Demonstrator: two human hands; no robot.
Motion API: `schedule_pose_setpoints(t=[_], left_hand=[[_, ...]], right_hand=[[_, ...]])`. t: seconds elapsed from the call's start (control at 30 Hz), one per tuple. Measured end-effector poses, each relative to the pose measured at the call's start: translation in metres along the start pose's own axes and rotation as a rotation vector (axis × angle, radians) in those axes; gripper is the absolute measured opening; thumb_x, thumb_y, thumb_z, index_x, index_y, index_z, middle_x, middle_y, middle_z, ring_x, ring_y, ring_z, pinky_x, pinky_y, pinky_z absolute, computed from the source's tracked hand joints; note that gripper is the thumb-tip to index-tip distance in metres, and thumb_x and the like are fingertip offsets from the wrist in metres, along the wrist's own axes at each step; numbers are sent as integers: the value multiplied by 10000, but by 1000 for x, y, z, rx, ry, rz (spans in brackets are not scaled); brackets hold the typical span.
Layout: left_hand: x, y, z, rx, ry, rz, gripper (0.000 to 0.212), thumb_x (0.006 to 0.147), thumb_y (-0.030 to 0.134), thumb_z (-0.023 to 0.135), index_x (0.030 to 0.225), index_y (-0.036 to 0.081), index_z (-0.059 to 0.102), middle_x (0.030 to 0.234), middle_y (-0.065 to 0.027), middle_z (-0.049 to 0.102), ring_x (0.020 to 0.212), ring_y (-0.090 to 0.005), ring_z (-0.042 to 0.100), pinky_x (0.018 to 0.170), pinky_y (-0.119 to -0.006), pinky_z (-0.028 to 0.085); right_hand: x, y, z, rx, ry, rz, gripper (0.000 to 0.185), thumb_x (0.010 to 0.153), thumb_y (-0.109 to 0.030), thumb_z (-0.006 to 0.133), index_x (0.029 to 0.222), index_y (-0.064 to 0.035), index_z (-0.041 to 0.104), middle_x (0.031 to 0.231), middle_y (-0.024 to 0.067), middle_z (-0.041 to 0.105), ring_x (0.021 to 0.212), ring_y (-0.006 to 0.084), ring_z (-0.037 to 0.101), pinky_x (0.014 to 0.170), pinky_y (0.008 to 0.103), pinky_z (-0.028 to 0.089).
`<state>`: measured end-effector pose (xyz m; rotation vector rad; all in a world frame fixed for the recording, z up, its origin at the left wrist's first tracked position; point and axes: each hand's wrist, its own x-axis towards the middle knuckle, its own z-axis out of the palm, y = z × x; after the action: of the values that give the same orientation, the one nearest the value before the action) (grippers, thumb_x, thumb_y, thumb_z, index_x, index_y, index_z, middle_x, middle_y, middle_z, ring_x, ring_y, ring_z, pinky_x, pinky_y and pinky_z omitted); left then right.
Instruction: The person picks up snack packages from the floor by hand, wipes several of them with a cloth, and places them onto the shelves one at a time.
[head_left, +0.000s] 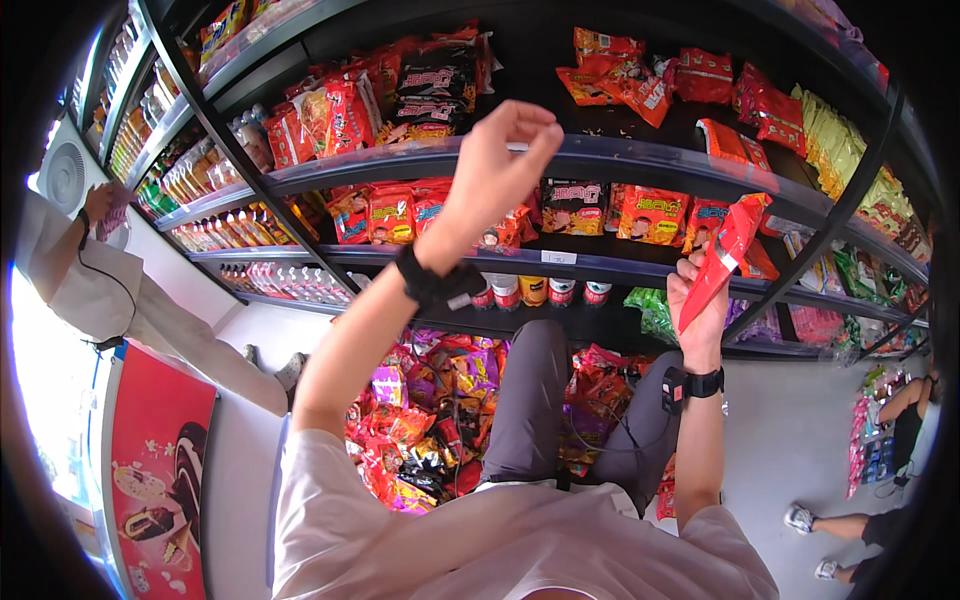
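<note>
My left hand (511, 146) is raised in front of the upper shelf's edge strip (622, 150), fingers curled and thumb apart, with nothing visible in it. Behind it on that shelf stand black-and-yellow snack bags (435, 90) and red noodle packets (337, 116). In my right hand (701, 300) is a red snack packet (726, 259), held upright and tilted before the lower shelf. Loose red snack packets (619, 75) lie on the upper shelf to the right. Below, red and yellow snack bags (651, 214) stand in a row.
Many loose snack packets (420, 427) are heaped around my legs. Bottles and jars (532, 291) stand on the bottom shelf. A slanting black shelf post (817, 225) rises at right. One person (90, 277) stands at left by a red freezer (161, 465); another person's legs (840, 525) show at right.
</note>
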<state>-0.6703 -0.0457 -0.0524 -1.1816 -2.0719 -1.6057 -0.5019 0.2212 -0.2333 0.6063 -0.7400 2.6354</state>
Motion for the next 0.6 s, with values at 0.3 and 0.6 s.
schedule_pose_setpoints(t=[0.3,0.6], left_hand=[[112,-45,-11,464,-330,-55,369,968,340,708,1174,35,734,1013,-117,769,949,-206,729,863,-323,559],[117,-63,19,495,-436,33,366,986,361,672,1175,54,734,1017,-129,776,961,-242,749,882,-349,572]], right_hand=[[-7,-6,33,-36,379,-68,336,1077,-371,569,1254,-88,604,1039,26,619,898,142,527,739,278,435],[-14,-29,-1,-81,249,-75,388,1081,-395,548,1339,-106,574,1136,10,632,1003,151,581,822,311,486]])
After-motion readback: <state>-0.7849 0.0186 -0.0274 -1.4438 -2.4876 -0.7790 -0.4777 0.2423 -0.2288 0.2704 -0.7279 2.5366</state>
